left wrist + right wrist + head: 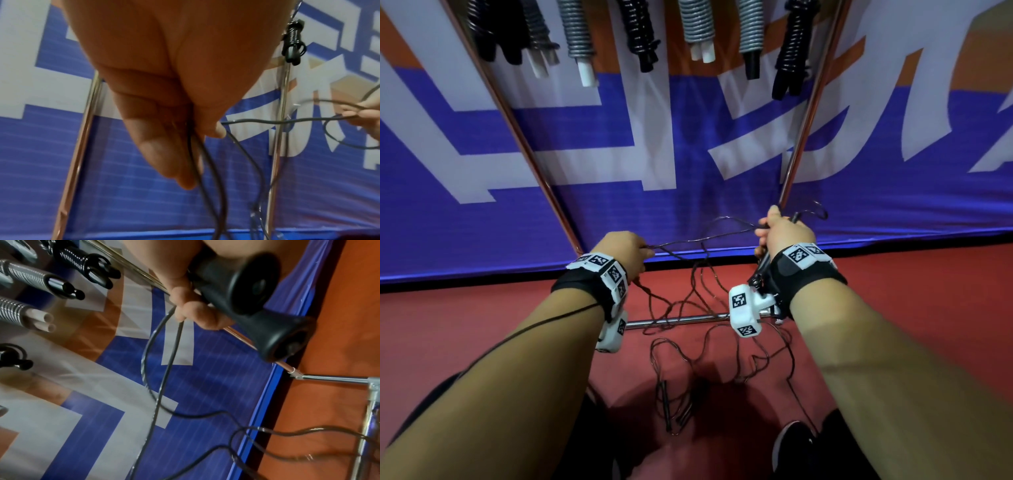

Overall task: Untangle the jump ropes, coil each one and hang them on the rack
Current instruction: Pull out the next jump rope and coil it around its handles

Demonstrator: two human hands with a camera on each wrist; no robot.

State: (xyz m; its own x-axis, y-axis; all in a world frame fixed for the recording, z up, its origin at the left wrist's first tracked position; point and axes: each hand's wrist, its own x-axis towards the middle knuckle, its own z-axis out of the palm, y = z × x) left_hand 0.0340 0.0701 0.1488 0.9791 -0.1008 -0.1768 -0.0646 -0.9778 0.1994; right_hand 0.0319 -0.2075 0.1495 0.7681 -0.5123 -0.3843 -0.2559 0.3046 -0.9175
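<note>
A thin black jump rope (705, 240) stretches between my two hands in front of the rack. My left hand (642, 255) pinches its strands, and the left wrist view shows the cord (207, 170) running down out of my curled left-hand fingers (164, 146). My right hand (768, 233) grips two black handles (252, 293) together and pinches a loop of the same cord (164, 353). The remaining cord lies in a loose tangle (702, 308) on the red floor below my hands. Several coiled ropes (582, 37) hang along the top of the rack.
The rack's slanted chrome poles (801, 137) stand against a blue and white banner (619, 154), with its base bar (678, 320) lying across the floor under the tangle. Another pair of black handles (669, 407) lies near my feet. My shoe (791, 448) shows at the lower right.
</note>
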